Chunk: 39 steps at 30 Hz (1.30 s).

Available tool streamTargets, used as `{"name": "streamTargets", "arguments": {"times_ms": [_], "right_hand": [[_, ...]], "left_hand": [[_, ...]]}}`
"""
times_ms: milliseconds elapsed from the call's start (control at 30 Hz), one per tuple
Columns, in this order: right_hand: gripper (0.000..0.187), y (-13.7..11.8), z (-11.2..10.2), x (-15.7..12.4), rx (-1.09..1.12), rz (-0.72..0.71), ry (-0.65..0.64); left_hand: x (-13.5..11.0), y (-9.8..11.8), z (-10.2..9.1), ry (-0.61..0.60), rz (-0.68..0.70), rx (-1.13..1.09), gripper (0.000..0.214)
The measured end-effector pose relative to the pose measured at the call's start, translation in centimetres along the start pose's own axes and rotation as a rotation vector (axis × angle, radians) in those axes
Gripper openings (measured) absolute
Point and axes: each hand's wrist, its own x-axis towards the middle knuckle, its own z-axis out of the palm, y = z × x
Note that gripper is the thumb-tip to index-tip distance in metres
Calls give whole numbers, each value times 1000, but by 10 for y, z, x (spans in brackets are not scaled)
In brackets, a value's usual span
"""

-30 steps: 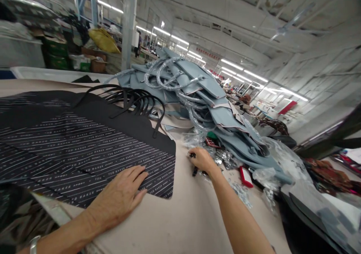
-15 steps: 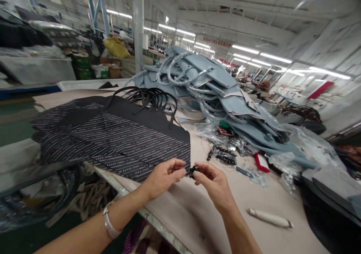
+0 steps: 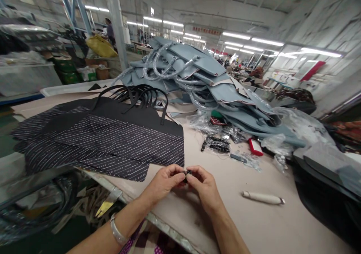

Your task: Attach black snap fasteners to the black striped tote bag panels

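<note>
Fingertip to fingertip above the table, both my hands pinch a small black shiny piece (image 3: 186, 173), mostly covered by the thumbs and fingers; its kind is too small to tell. My left hand (image 3: 165, 182), with a silver bangle on the wrist, is closed on its left side. From the right, my right hand (image 3: 204, 186) is closed on it as well. Just beyond the left hand lies a stack of black bag panels (image 3: 124, 141) with white diagonal stripes and lettering. Thin black handles (image 3: 166, 107) arch up along its far edge.
Light-blue bag pieces (image 3: 186, 64) with plastic-wrapped handles are heaped at the back. Wrapped black parts (image 3: 217, 144), a red-and-white box (image 3: 255, 147) and a pale rod-like tool (image 3: 263, 198) lie on the table (image 3: 225, 224). Black material (image 3: 318, 182) stands at the right.
My left fingers have closed in from beside the small black piece and now meet my right fingers at it. The view has shifted slightly right.
</note>
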Motion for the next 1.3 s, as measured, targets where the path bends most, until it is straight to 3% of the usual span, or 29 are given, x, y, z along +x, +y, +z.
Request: {"name": "streamTargets", "arguments": {"times_ms": [133,300,467,700,833,1033,1300], "right_hand": [[33,8,6,1,45,3,57],[23,5,12,0,-17,-73,134],[13,11,16,-6,-345,-267,214],[12,18,13,-9,-706,-625,109],[15,10,12,-10,-744,-636,40],[10,5,14,-12,-717,-642,93],[14,15,13,-10,-670,-582,76]], "left_hand": [[2,-4,4,88,6,-88,44],[7,-7,9,211,60,-219,44],[8,-9,17,219,37,-349,48],[8,-12,21,257,12,-450,51],[9,-10,21,287,37,-469,45],[8,-6,25,309,67,-508,36],[13,-12,25,346,131,-505,45]]}}
